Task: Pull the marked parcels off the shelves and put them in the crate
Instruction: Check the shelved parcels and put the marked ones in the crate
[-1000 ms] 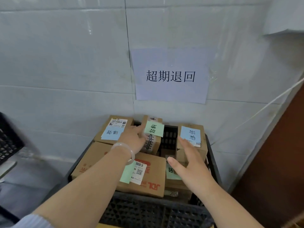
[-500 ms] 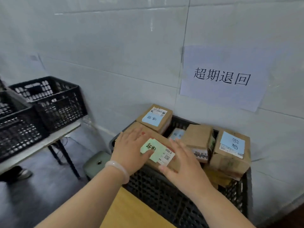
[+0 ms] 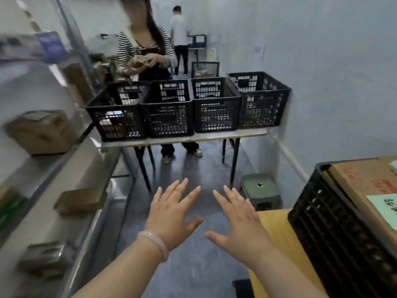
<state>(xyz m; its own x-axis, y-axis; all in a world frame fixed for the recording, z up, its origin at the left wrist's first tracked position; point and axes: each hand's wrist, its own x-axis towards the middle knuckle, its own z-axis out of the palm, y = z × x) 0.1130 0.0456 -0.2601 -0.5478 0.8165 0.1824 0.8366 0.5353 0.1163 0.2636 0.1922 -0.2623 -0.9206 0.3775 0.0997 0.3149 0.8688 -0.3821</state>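
My left hand (image 3: 171, 214) and my right hand (image 3: 240, 224) hover side by side over the floor, fingers spread, holding nothing. A black crate (image 3: 335, 224) stands at the right edge on a yellow surface (image 3: 277, 233); a brown parcel (image 3: 365, 186) with a green note (image 3: 384, 205) lies on top of it. Shelves (image 3: 53, 168) run along the left, blurred, with brown parcels on them: one high up (image 3: 43, 131), one lower (image 3: 81, 201), and one near the bottom (image 3: 45, 259).
A table (image 3: 184, 137) ahead carries several black crates (image 3: 214, 104). A person in a striped top (image 3: 146, 50) stands behind it; another person (image 3: 180, 39) is farther back. A green stool (image 3: 260, 192) sits by the right wall.
My view swung left, away from the crate of parcels toward the aisle and shelves. Both hands left the parcel with the green note and now hang free with spread fingers.
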